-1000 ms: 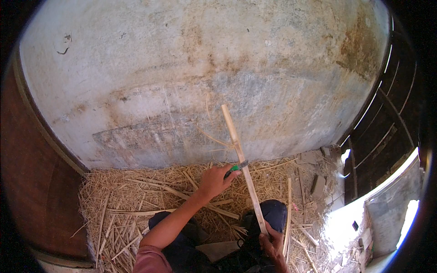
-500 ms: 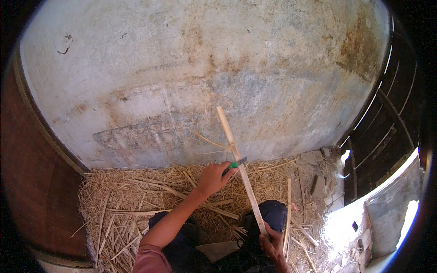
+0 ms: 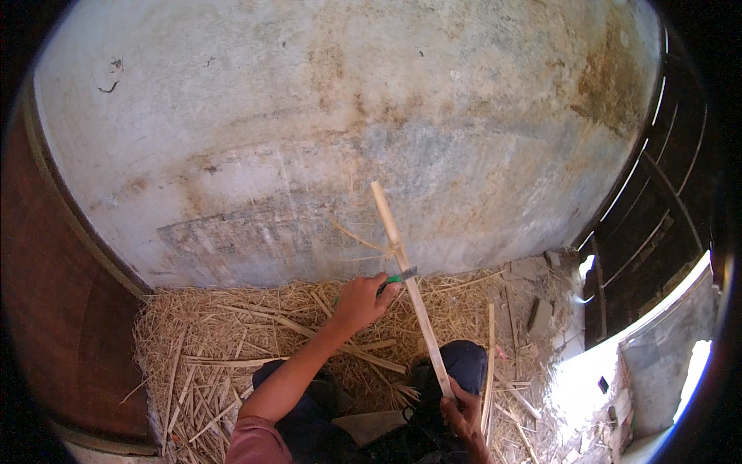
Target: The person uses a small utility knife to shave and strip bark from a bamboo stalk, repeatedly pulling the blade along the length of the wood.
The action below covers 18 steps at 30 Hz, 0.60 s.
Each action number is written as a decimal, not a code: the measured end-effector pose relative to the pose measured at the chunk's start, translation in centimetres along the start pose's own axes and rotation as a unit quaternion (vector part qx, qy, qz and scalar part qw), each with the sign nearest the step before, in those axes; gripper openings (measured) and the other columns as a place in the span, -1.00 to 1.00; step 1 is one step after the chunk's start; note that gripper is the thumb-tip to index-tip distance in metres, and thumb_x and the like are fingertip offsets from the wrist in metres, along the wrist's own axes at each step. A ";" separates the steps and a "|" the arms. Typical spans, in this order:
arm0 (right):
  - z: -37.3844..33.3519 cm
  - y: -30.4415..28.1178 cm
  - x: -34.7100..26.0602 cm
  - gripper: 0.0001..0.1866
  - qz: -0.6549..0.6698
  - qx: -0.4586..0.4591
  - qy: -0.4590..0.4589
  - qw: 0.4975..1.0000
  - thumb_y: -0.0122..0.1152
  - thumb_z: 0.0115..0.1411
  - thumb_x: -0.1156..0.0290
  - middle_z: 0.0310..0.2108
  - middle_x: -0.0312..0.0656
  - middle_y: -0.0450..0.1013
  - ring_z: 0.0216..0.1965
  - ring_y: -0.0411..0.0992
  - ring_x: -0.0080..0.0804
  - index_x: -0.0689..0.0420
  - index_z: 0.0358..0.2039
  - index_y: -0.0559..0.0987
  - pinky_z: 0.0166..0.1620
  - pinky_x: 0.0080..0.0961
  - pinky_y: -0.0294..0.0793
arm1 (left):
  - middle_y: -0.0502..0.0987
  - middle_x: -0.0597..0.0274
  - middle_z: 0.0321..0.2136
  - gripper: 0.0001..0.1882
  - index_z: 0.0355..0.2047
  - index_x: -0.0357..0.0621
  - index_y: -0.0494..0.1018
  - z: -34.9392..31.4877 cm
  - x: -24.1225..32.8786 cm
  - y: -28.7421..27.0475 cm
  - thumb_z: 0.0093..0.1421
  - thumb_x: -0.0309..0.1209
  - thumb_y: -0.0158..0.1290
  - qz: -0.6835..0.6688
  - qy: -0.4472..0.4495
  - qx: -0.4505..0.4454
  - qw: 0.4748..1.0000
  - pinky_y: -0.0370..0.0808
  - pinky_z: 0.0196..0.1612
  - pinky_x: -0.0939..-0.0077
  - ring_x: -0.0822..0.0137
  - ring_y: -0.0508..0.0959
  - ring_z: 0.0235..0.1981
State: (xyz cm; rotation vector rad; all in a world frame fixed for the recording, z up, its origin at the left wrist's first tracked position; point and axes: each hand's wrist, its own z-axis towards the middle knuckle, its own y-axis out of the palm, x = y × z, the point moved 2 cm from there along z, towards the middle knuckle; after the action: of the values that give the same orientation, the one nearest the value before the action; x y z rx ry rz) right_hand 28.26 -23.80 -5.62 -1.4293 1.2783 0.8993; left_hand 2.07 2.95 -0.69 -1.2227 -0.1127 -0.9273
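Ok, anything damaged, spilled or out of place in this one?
Nothing looks broken. The floor by the wall is strewn with pale shavings and offcut strips, a loose litter rather than a tidy pile. The left hand holds a green-handled knife against a long pale stick, gripped low by the right hand. The wall is stained and patchy.

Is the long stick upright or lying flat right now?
Tilted, near upright: the stick rises from the right hand, leaning left toward the wall.

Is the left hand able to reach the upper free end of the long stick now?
Probably yes. The left hand, gripping a green-handled knife, is at the stick's middle, and nothing blocks the upper end; only the knife occupies the hand.
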 end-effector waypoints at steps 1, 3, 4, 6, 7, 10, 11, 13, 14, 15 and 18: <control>0.0 -0.1 0.1 -0.44 -0.005 -0.002 -0.002 1.000 0.26 0.36 0.35 -0.48 -0.43 0.43 -0.48 0.34 -0.63 0.11 0.36 0.50 -0.37 -0.52 0.36 | 0.40 0.12 -0.76 -0.35 0.02 -0.33 0.60 -0.1 -0.2 0.0 0.51 0.11 -0.08 0.013 0.010 0.019 1.000 0.40 -0.61 0.10 0.18 0.40 -0.77; 0.2 -0.1 0.9 -0.44 -0.009 0.003 -0.012 1.000 0.27 0.35 0.35 -0.50 -0.42 0.44 -0.48 0.34 -0.62 0.11 0.36 0.50 -0.36 -0.51 0.37 | 0.40 0.13 -0.77 -0.35 0.00 -0.34 0.60 -0.1 -0.4 0.0 0.51 0.10 -0.08 0.030 0.017 0.042 0.999 0.39 -0.61 0.10 0.19 0.39 -0.77; 0.3 -0.1 1.3 -0.43 -0.012 0.006 -0.017 1.000 0.27 0.35 0.35 -0.50 -0.41 0.44 -0.48 0.34 -0.62 0.11 0.36 0.50 -0.36 -0.51 0.37 | 0.40 0.14 -0.77 -0.36 -0.01 -0.34 0.60 -0.1 -0.5 0.1 0.52 0.09 -0.08 0.034 0.013 0.045 0.998 0.39 -0.61 0.10 0.19 0.39 -0.77; 0.2 -0.1 1.1 -0.44 -0.013 0.000 -0.014 1.000 0.27 0.35 0.35 -0.50 -0.40 0.45 -0.48 0.33 -0.62 0.12 0.35 0.50 -0.36 -0.51 0.37 | 0.39 0.14 -0.77 -0.38 -0.02 -0.33 0.60 0.0 -0.3 -0.5 0.53 0.08 -0.09 0.038 0.003 0.050 0.998 0.38 -0.62 0.11 0.20 0.38 -0.78; 0.2 -0.1 1.0 -0.44 -0.013 -0.003 -0.013 1.000 0.27 0.35 0.35 -0.50 -0.40 0.45 -0.48 0.33 -0.62 0.12 0.35 0.50 -0.36 -0.51 0.37 | 0.39 0.15 -0.77 -0.38 -0.03 -0.33 0.60 0.3 -0.5 -1.0 0.53 0.07 -0.09 0.038 -0.003 0.052 0.998 0.38 -0.62 0.11 0.20 0.38 -0.78; 0.4 -0.3 1.9 -0.45 -0.011 -0.004 -0.018 1.000 0.25 0.35 0.36 -0.49 -0.39 0.46 -0.47 0.32 -0.63 0.13 0.34 0.51 -0.36 -0.52 0.35 | 0.43 0.12 -0.76 -0.41 -0.01 -0.34 0.60 0.6 -2.0 -1.5 0.53 0.04 -0.07 0.041 -0.017 0.063 0.997 0.39 -0.66 0.19 0.15 0.41 -0.78; 0.4 -0.3 1.9 -0.46 -0.013 -0.003 -0.024 1.000 0.25 0.35 0.36 -0.49 -0.40 0.46 -0.47 0.32 -0.63 0.13 0.34 0.51 -0.37 -0.52 0.35 | 0.45 0.10 -0.75 -0.42 0.00 -0.34 0.60 0.8 -2.0 -1.6 0.52 0.02 -0.06 0.041 -0.020 0.067 0.997 0.40 -0.67 0.23 0.12 0.43 -0.77; 0.6 -0.2 1.8 -0.46 -0.018 -0.001 -0.034 0.999 0.24 0.35 0.36 -0.49 -0.41 0.46 -0.46 0.31 -0.64 0.14 0.33 0.52 -0.37 -0.53 0.33 | 0.44 0.09 -0.75 -0.42 0.00 -0.34 0.60 0.7 -1.9 -1.6 0.52 0.03 -0.06 0.037 -0.016 0.033 0.999 0.41 -0.66 0.20 0.13 0.41 -0.78; 0.6 -0.3 2.0 -0.44 -0.014 -0.005 -0.040 0.999 0.22 0.34 0.38 -0.49 -0.41 0.45 -0.50 0.32 -0.64 0.14 0.35 0.50 -0.40 -0.55 0.34 | 0.44 0.09 -0.75 -0.42 0.00 -0.34 0.60 0.6 -1.6 -1.8 0.52 0.03 -0.06 0.035 -0.013 0.016 0.999 0.42 -0.65 0.18 0.13 0.41 -0.78; 0.6 -0.4 2.3 -0.42 -0.010 -0.008 -0.046 0.999 0.21 0.32 0.40 -0.50 -0.42 0.44 -0.53 0.34 -0.65 0.14 0.37 0.48 -0.42 -0.58 0.34 | 0.44 0.09 -0.76 -0.42 0.01 -0.34 0.60 0.5 -1.1 -1.8 0.52 0.03 -0.06 0.027 0.003 -0.013 1.000 0.42 -0.64 0.16 0.13 0.40 -0.78; 0.6 -0.3 1.9 -0.39 0.005 -0.016 -0.047 0.999 0.19 0.31 0.42 -0.50 -0.42 0.44 -0.56 0.34 -0.65 0.14 0.39 0.46 -0.45 -0.61 0.34 | 0.43 0.10 -0.76 -0.42 0.01 -0.33 0.60 -0.3 -0.2 -1.1 0.52 0.03 -0.06 0.005 0.064 -0.032 0.997 0.41 -0.63 0.12 0.15 0.38 -0.79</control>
State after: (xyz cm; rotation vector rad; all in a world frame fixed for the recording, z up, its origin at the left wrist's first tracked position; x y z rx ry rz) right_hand 28.90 -23.76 -7.57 -1.3917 1.2064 0.9860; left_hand 1.07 2.77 -0.07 -1.2179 0.0251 -1.0034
